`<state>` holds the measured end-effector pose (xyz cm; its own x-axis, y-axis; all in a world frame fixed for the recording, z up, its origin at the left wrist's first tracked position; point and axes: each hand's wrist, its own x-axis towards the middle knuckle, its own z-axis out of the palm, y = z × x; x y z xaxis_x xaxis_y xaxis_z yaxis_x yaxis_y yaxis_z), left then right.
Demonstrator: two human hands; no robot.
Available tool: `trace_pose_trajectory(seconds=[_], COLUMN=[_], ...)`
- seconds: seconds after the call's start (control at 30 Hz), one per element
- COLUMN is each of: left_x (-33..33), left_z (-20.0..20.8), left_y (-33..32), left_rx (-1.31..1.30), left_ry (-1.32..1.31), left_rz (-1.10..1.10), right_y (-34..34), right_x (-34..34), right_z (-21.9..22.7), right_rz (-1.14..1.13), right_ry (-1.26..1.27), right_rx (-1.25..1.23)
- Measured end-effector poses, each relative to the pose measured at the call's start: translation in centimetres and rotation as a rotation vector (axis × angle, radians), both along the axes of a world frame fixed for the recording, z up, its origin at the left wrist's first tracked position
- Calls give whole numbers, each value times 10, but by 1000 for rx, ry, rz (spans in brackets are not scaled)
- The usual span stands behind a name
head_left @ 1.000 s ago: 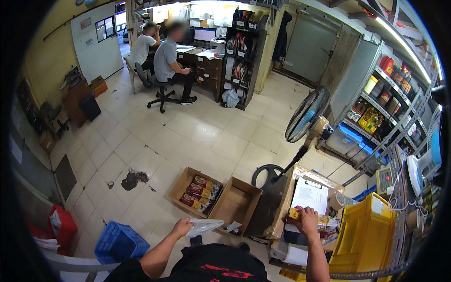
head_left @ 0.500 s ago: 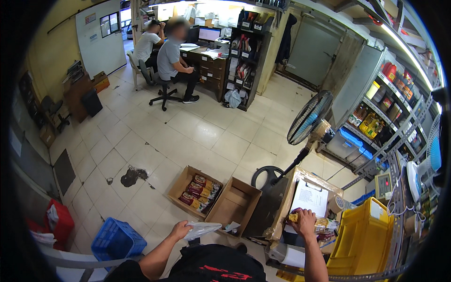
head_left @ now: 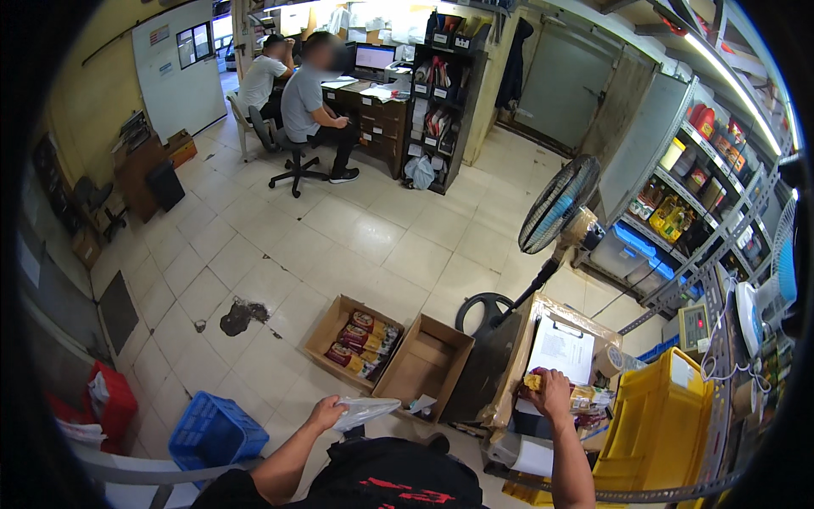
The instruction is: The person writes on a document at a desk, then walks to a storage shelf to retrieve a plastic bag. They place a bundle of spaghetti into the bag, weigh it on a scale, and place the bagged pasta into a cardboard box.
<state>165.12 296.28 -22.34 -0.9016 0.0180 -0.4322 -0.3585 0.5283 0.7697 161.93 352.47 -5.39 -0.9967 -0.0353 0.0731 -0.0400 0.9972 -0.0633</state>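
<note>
My left hand (head_left: 327,413) is closed on the edge of a clear plastic bag (head_left: 370,411), which lies flattened out to the right, in front of my body. On the right, my right hand (head_left: 554,394) grips a red and yellow packet (head_left: 534,382) over a taped carton (head_left: 510,377). More of these packets (head_left: 593,399) lie beside that hand, partly hidden by it. A clipboard with a paper sheet (head_left: 563,350) rests just beyond my fingers. On the floor ahead, an open carton (head_left: 320,329) holds several similar packets, and a second open carton (head_left: 434,360) contains only small scraps.
A blue plastic crate (head_left: 216,431) stands at my left, near red bags (head_left: 110,399). A pedestal fan (head_left: 560,204) rises behind the taped carton. The yellow bin (head_left: 649,424) and a tape roll (head_left: 608,361) are at right. Two people (head_left: 309,106) sit by a desk farther off.
My right hand has shifted slightly away from me with the packet, and more of the packets beside it show. My left hand keeps hold of the plastic bag. The view has tilted a little.
</note>
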Motion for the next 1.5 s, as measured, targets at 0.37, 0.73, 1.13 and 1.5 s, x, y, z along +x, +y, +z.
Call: trace_pose_trajectory(seconds=[0.37,0.73,1.13,1.5], left_x=[8,8,-7,-4], left_z=[2,6,15,17], left_y=[-2,-1,0,2], left_rx=[-31,-19,198,235], left_ry=[9,-5,-105,-120], left_rz=[22,23,140,141], right_y=[6,5,9,14], right_x=[-8,10,-7,-14], right_z=[10,18,28,33], right_rz=[46,102,120,113], right_ry=[-95,-65,-256,-426], right_rx=[-103,69,13,-81])
